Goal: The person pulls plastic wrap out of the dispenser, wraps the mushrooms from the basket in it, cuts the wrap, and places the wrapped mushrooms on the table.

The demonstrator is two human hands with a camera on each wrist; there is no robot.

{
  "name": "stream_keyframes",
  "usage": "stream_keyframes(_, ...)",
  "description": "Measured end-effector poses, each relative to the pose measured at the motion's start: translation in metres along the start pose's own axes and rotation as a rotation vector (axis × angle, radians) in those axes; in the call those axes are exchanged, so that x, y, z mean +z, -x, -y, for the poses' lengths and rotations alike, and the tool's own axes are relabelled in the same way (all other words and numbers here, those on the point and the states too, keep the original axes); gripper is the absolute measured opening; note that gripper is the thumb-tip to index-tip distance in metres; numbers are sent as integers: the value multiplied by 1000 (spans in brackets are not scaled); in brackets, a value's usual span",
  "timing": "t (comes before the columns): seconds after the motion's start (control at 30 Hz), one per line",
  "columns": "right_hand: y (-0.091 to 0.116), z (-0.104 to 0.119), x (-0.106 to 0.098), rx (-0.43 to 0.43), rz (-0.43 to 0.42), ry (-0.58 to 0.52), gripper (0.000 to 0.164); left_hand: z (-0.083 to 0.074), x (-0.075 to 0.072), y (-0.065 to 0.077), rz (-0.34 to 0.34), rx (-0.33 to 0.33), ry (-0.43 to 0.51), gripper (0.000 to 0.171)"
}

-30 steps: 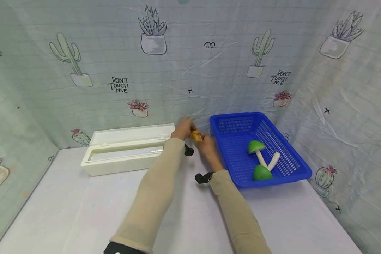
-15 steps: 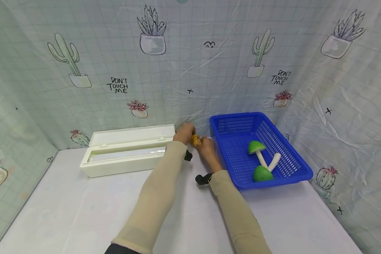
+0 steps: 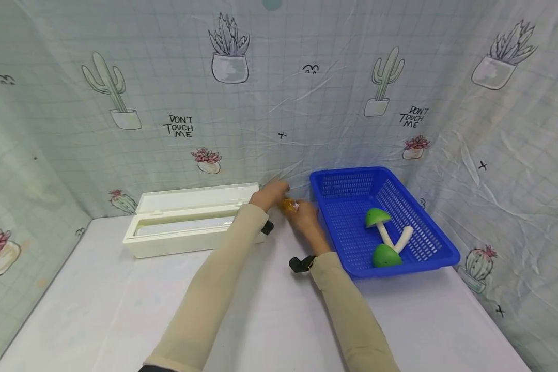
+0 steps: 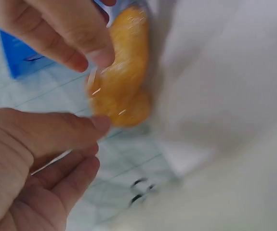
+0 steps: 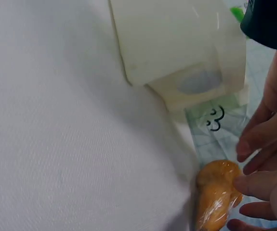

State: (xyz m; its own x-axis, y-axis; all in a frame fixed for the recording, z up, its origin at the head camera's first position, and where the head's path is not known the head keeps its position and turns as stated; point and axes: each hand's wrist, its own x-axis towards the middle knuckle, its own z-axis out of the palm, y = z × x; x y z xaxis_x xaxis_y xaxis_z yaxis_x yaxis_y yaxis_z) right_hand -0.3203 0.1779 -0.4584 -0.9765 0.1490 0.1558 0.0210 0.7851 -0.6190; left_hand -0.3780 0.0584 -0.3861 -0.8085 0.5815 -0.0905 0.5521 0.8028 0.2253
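Observation:
An orange, mushroom-shaped thing (image 3: 289, 205) in shiny clear film (image 4: 131, 53) is between the two hands by the back wall. My right hand (image 3: 305, 217) holds it, the thumb against its side. In the right wrist view its rounded end (image 5: 217, 175) points toward my left hand (image 5: 270, 132). The left hand (image 3: 269, 195) reaches in from the left; in the left wrist view its thumb tip is at the edge of the rounded end, with a gap between thumb and fingers. Whether it catches any film cannot be seen.
Left of the hands stands a long white box (image 3: 186, 240), its lid raised, with a pale roll inside. On the right is a blue basket (image 3: 349, 232) holding green-capped mushrooms (image 3: 386, 255). A printed cloth wall (image 3: 279, 93) closes off the table's back.
The left hand has shifted slightly left, with its fingers drawn a little off the orange thing. My right hand keeps its hold in nearly the same place. The basket and box have not moved.

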Motion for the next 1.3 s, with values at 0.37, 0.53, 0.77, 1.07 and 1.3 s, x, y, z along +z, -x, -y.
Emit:
stream_keyframes(0.37,8,42,-22,-154,10,-84,42,31,-38,39,-41,247,-141,40)
stream_keyframes(0.53,12,65,-33,-265,107,38,41,52,-51,75,-59,253,-126,38)
stream_keyframes(0.77,22,87,-40,-447,280,219,40,87,-64,126,-59,271,-117,32)
stream_keyframes(1.07,25,111,-34,-615,450,320,37,143,-58,182,59,248,-100,26)
stream_keyframes(1.3,11,133,-26,-756,510,410,33,172,-54,209,89,212,-62,21)
